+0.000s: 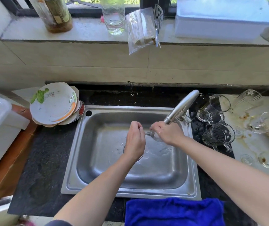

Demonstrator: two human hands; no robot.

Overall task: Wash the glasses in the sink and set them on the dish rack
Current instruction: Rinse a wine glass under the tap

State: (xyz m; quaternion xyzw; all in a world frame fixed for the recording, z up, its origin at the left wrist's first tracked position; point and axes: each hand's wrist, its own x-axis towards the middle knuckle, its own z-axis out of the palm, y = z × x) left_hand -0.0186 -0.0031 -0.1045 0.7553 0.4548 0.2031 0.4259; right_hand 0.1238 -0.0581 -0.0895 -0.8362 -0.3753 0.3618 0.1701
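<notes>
Mid-rinse: gripping the glass (152, 136) in the right hand (166, 133), fingers curled round it, left hand (135, 141) pinching its end, over the sink (130, 192) below the tap (181, 106). Next, likely: lifting clear toward a rack, unseen here.

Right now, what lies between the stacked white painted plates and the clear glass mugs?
Head view: the stainless steel sink, where the left hand and right hand hold a clear glass.

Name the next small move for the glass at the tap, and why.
Probably rotate the glass under the faucet to rinse all round: the right hand grips its bowl and the left hand seems to pinch the stem, over the sink.
</notes>
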